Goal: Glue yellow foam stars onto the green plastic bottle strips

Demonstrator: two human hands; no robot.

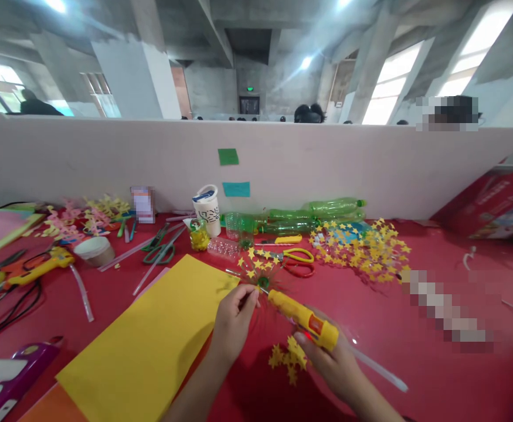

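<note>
My right hand point(326, 357) is wrapped round a yellow glue gun point(302, 318), with a clear glue stick point(381, 371) trailing from its rear. Its nozzle points at the fingertips of my left hand point(237, 313), which are pinched on something too small to make out. Just beyond the fingers stands a green plastic piece point(263, 282) with thin strands tipped by yellow stars point(256, 264). Loose yellow stars point(289, 358) lie on the red table between my forearms. Yellow paper point(150, 346) lies left of my left hand.
Scissors point(299, 258), a cutter point(288, 240), green bottles point(335, 208), a white cup point(207, 212) and a star cluster point(362, 249) line the back. Another yellow glue gun point(40, 271) and a purple tool point(16, 375) lie left. A pale partition point(150, 158) stands behind.
</note>
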